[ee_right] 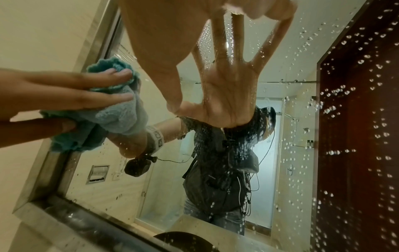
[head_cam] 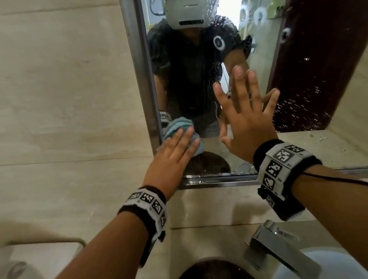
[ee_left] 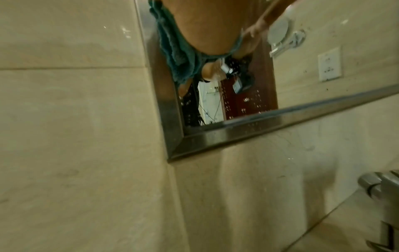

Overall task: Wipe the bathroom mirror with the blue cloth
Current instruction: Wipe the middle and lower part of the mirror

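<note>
Left hand (head_cam: 173, 154), centre-left of the head view, lies flat with straight fingers pressing the bunched blue cloth (head_cam: 178, 126) against the glass of the mirror (head_cam: 195, 76) at its lower left corner, just inside the metal frame (head_cam: 138, 61); the right wrist view shows the same fingers (ee_right: 103, 98) laid over the cloth (ee_right: 121, 116), with the thumb tucked beneath its lower fold. Right hand (head_cam: 246, 113), centre of the head view, is spread wide with fingers splayed, fingertips against the glass beside the cloth and gripping nothing; the right wrist view shows its open palm mirrored in the pane. Water droplets (ee_right: 336, 109) speckle the glass, densest over the reflected dark red door (head_cam: 326, 49) at the right of the frame. Both wrists carry black bands with white tag-printed blocks, the left wristband (head_cam: 148, 205) at lower centre-left and the right wristband (head_cam: 283, 166) at centre-right. In the left wrist view the cloth (ee_left: 177, 56) hangs at upper centre against the frame's corner (ee_left: 179, 146), with beige wall tiles (ee_left: 75, 136) filling the left half. Below the mirror, at the lower right of the head view, stands a chrome faucet (head_cam: 275, 249) over a white basin (head_cam: 319, 270).
</note>
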